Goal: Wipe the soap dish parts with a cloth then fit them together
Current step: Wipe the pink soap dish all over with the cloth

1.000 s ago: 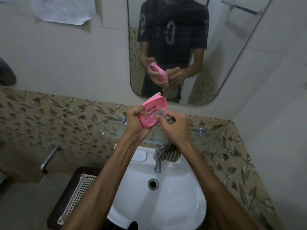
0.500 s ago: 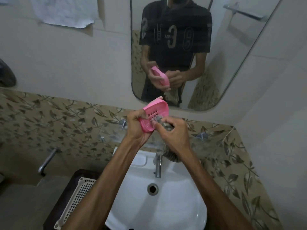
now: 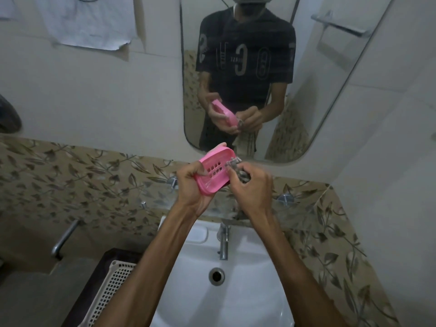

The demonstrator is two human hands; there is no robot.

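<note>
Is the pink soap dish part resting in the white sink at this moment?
No, the left hand holds the pink soap dish part up above the sink, while the right hand presses a cloth to it.

Head view (downward) — close over sink (image 3: 236, 303)

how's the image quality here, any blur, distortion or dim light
Head view: dim, flat light with a grey cast; wide-angle bending curves the mirror edges and tile border; the right hand and cloth are motion-smeared, while the pink dish in the left hand stays fairly sharp.
</note>
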